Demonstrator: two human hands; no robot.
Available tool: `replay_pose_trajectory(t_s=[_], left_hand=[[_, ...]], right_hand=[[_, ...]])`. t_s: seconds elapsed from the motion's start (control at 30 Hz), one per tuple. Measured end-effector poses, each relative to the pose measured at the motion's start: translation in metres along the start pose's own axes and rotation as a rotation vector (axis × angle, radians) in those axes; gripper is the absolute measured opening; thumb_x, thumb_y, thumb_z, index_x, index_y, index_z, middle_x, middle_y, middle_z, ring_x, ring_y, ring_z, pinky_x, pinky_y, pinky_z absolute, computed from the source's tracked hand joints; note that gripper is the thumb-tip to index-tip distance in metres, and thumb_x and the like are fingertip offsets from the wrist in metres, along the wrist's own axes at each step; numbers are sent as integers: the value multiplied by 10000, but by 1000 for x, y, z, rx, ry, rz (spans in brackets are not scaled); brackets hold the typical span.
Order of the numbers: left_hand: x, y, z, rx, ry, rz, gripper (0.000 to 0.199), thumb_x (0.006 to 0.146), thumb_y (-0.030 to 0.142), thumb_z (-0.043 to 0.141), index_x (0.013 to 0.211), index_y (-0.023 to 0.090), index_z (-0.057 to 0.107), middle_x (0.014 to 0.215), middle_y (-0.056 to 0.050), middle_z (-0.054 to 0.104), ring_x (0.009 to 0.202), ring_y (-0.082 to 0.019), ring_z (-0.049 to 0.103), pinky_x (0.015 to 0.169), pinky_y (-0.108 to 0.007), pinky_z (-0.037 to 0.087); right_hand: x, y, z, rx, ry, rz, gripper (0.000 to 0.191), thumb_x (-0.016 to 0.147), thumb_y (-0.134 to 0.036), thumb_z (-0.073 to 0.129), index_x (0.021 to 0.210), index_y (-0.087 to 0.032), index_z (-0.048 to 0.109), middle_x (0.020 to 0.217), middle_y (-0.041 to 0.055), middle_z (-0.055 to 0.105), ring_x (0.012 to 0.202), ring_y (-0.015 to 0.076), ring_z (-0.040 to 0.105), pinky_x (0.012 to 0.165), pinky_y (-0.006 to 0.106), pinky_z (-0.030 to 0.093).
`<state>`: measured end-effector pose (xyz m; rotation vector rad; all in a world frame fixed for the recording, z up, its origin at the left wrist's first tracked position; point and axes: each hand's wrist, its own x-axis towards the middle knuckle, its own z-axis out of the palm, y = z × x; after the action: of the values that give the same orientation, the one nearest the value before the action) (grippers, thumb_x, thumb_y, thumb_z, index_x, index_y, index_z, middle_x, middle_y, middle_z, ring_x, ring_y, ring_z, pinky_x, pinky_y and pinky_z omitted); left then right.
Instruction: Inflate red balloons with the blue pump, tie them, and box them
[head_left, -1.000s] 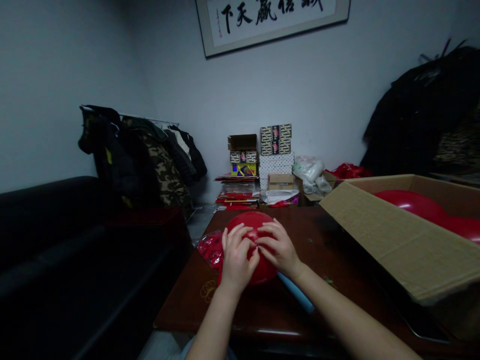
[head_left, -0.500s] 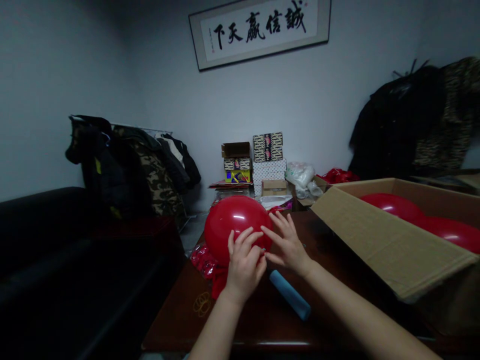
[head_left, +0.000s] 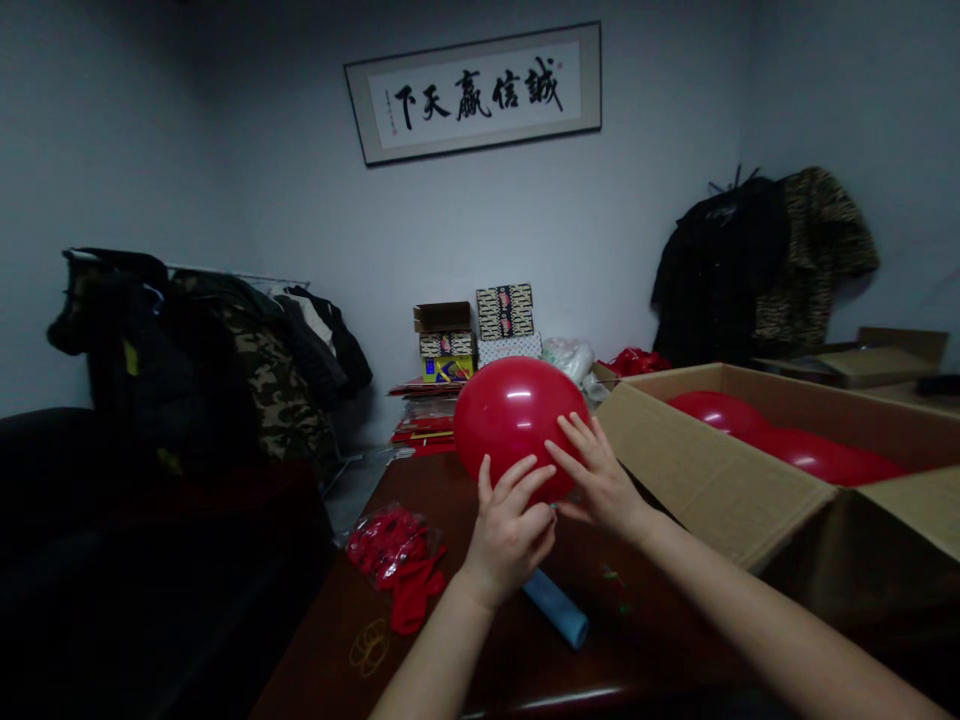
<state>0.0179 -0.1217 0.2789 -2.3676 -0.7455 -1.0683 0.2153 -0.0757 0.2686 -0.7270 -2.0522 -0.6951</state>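
Observation:
An inflated red balloon (head_left: 514,415) is held up over the dark table in the head view. My left hand (head_left: 514,525) pinches at the balloon's lower end, the neck hidden behind its curled fingers. Against the balloon's right side lie the stretched fingers of my right hand (head_left: 600,480), its thumb close to the neck. Below them on the table is a blue tube-shaped object (head_left: 556,608), partly covered by my left hand. A clear bag of red balloons (head_left: 386,545) lies to the left, with loose limp red balloons (head_left: 412,592) beside it.
Yellow rubber bands (head_left: 369,647) lie near the table's (head_left: 315,640) left edge. At right, an open cardboard box (head_left: 697,480) contains red balloons (head_left: 810,452). Stacked boxes (head_left: 504,312) stand behind. A black sofa (head_left: 150,570) borders the left.
The view has shifted, so the room appears further left. Both hands and the balloon have moved up and right of the bag. My right fingers now rest further onto the balloon.

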Motion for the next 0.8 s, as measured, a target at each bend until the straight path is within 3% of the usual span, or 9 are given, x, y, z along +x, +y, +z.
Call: replay_pose_trajectory(t_s=[0.3,0.53,0.8], left_hand=[[44,26,31,-117,57,135,108,775,195,550,774,240,649,1197,-29,592,1230,-225,404,1085,-566,57],[90,50,64,-195,95,247,137,795,202,522,777,245,651,1212,-19,585,1243,-216,390,1094,-550,60],[135,86,104,-243,136,302,144,807,219,512,743,232,640,1360,-18,452,1308,-224,289,1076,-565,131]], right_hand=[[-22,33,-61,-181,4,37,730,760,-338,594,1390,-274,231,1491,82,123,1338,334,155,1036,625,175],[-38,62,-115,-365,-33,79,698,778,-335,595,1383,-300,249,1490,52,134,1331,325,190,1064,599,158],[-64,97,-168,-547,-71,102,702,785,-340,590,1386,-305,230,1493,53,117,1331,317,197,1063,596,160]])
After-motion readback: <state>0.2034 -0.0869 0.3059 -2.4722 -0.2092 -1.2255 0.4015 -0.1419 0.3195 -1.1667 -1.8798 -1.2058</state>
